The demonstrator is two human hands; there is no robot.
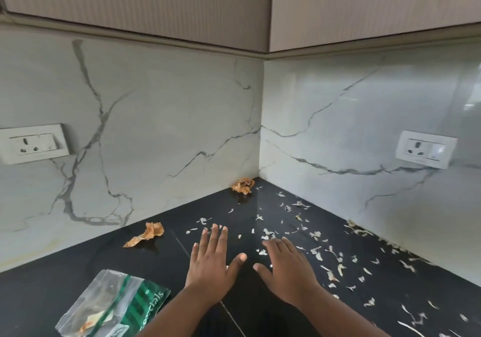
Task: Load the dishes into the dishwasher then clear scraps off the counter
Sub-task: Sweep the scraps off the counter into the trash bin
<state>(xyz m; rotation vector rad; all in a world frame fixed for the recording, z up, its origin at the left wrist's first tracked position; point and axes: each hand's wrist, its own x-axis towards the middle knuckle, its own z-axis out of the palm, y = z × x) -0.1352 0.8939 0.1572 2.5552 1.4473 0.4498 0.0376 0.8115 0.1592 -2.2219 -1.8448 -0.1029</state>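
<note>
Well, black tabletop (65, 279) in a marble corner, pale scraps (317, 235) strewn from the corner out along the right wall. Two brown peels, one (243, 186) in the corner, one (145, 233) left of the hands. Plastic bag (114, 308) nearer the front edge. Risk: a fast sweep would likely scatter light flakes off the edge or against the wall. Left hand (212, 261) and right hand (286, 269) both flat, fingers spread, holding nothing, low over the scraps; contact unclear.

Corner surface (65, 282): plastic bag (114, 308) front left, one peel (145, 233) behind it, another peel (243, 186) deep in the corner. Small scraps (335, 256) spread right, along the right wall. Both hands between bag and scraps.
</note>
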